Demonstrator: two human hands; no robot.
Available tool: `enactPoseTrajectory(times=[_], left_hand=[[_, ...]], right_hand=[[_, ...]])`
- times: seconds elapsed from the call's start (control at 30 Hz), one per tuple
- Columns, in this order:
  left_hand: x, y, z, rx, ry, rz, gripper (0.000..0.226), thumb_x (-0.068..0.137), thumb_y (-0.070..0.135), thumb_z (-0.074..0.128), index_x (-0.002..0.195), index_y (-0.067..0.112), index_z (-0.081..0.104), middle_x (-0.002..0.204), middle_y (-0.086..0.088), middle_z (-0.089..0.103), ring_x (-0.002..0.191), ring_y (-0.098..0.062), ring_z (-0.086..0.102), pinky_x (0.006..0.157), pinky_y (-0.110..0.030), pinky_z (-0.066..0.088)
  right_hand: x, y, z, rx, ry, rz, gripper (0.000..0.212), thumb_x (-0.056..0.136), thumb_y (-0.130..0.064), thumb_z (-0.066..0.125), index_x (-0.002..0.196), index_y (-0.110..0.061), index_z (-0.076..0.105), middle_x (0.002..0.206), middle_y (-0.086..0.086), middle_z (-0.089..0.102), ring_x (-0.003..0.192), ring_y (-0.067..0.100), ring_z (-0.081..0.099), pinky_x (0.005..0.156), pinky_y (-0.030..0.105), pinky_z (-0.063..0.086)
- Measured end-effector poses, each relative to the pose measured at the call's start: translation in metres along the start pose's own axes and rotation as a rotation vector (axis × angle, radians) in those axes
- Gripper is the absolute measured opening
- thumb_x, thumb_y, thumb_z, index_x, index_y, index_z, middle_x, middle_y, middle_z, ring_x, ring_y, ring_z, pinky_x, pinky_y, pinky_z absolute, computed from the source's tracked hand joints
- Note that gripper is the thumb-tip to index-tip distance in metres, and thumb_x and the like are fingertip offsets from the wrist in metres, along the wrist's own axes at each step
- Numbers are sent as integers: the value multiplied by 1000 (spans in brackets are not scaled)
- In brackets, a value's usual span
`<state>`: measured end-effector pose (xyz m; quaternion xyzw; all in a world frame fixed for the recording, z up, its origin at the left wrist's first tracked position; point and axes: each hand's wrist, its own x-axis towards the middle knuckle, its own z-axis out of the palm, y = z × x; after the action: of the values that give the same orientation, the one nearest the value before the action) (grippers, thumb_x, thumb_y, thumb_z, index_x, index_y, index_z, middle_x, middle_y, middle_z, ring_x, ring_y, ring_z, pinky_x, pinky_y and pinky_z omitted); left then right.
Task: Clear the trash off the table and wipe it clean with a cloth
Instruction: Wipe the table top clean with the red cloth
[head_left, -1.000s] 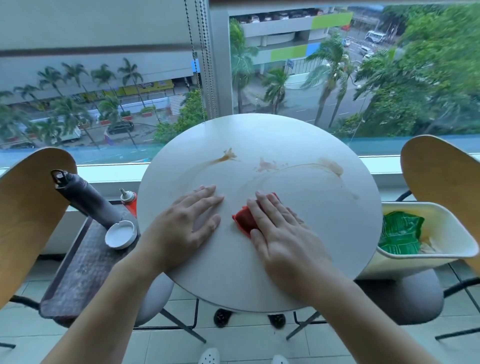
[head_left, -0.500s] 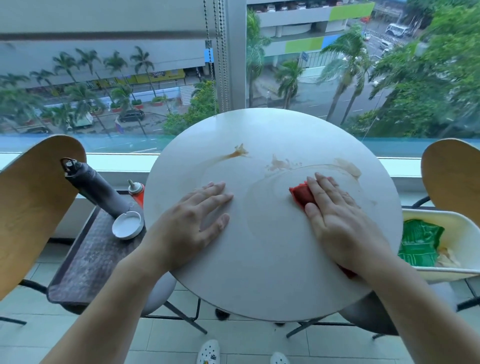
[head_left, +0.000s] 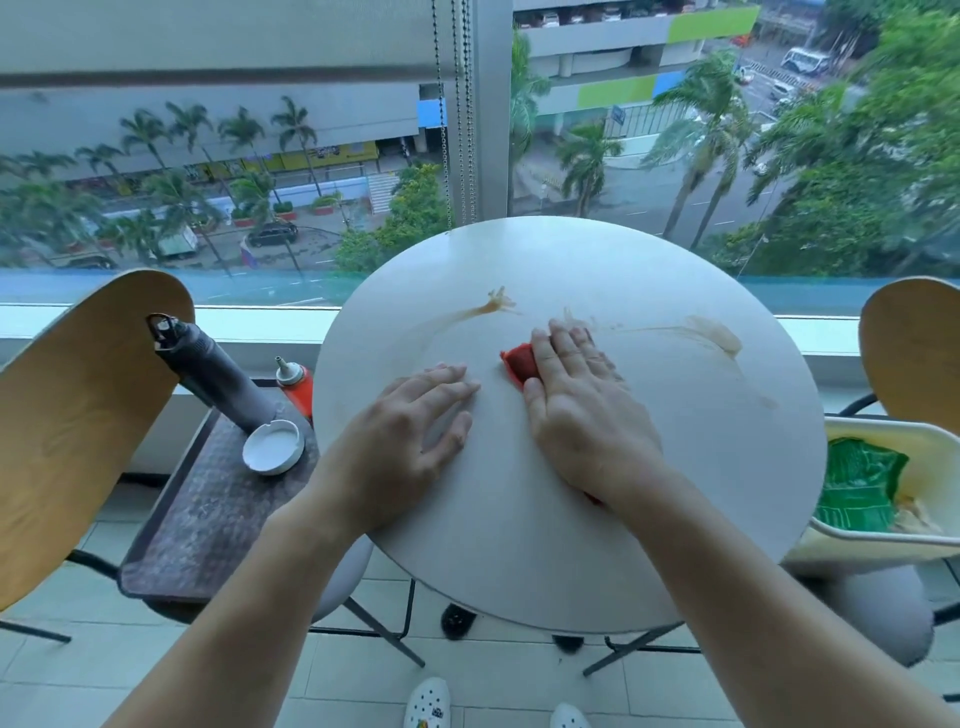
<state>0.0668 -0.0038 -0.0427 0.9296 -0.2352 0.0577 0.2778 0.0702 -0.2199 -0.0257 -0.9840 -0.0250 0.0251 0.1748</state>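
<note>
On the left, a dark metal bottle (head_left: 213, 371) and a white round ashtray (head_left: 273, 446) stand on a brown tray (head_left: 208, 519). The left hand (head_left: 400, 447) lies flat with straight fingers on the round white table (head_left: 675, 493), steadying it. The right hand (head_left: 582, 415) presses the red cloth (head_left: 519, 362) flat near the table's middle. Brown smears (head_left: 714, 332) remain beyond it; firm overlapping strokes toward them should work best. On the right, the cream bin (head_left: 883, 545) holds green trash (head_left: 857, 483)

Nothing here can be read. The yellow shopfront (head_left: 317, 156) across the street carries signs, but they are too small and blurred to make out. The green packet (head_left: 857, 483) in the bin (head_left: 883, 545) shows only white lines, no legible words.
</note>
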Motion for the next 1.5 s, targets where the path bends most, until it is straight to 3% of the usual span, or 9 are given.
enactPoseTrajectory(times=[0.17,0.43,0.57,0.67,0.87,0.97,1.1,1.27,1.5], left_hand=[[-3,5,-2,15,136,-3,35,99,29,50,123,18,72,127,4,69,122,-15,60,109,-20,40],[-12,15,-5,40,245,-69,29,97,19,52,115,16,73,114,1,72,108,-20,65,100,-30,47],[-18,35,-1,42,219,-105,35,95,22,49,119,13,72,118,-1,72,111,-20,63,103,-27,44],[-21,60,9,75,169,-139,45,95,30,45,125,10,71,126,-6,70,119,-23,61,109,-27,39],[-9,112,34,244,73,-266,51,99,21,48,146,1,51,156,-18,44,146,-28,37,124,-30,18],[1,124,48,396,142,-307,60,95,28,35,142,-5,53,153,-25,46,146,-32,40,124,-37,23],[3,114,65,317,77,-469,68,105,35,26,161,2,7,169,-21,-3,158,-30,-6,128,-39,-6],[-4,93,76,502,147,-405,65,94,32,40,151,-1,40,159,-21,38,150,-38,31,126,-46,9],[-35,88,60,444,196,-286,60,96,21,44,150,-4,39,158,-24,38,150,-40,31,127,-45,12]], right_hand=[[-15,-35,17,39,-15,-74,61,107,-43,22,163,-26,2,170,-7,-9,155,9,-12,121,27,-10],[-42,-70,29,128,-64,-92,61,108,-33,23,162,-18,0,169,-2,-12,154,11,-18,123,28,-13],[-42,-54,20,389,-101,-139,56,107,-23,31,162,-17,17,170,-4,4,155,6,-5,119,16,-9],[-46,-26,7,390,-114,-202,52,107,-22,36,159,-23,29,168,-10,14,154,4,5,125,23,2],[-44,46,-23,63,-54,-156,53,108,-38,33,159,-24,28,169,-6,11,155,8,1,120,21,-4],[-39,66,-27,19,-50,-149,57,107,-45,33,160,-27,24,170,-5,7,156,11,-1,122,25,-3],[-38,75,-21,53,-38,-164,60,106,-50,30,161,-31,19,170,-8,3,155,9,-3,123,26,-4],[-38,80,-19,9,-38,-173,60,105,-53,25,161,-35,12,169,-12,-1,155,6,-6,122,24,-7],[-41,79,-19,-2,-56,-156,61,103,-58,19,160,-42,7,167,-21,-7,152,-2,-12,122,22,-8]])
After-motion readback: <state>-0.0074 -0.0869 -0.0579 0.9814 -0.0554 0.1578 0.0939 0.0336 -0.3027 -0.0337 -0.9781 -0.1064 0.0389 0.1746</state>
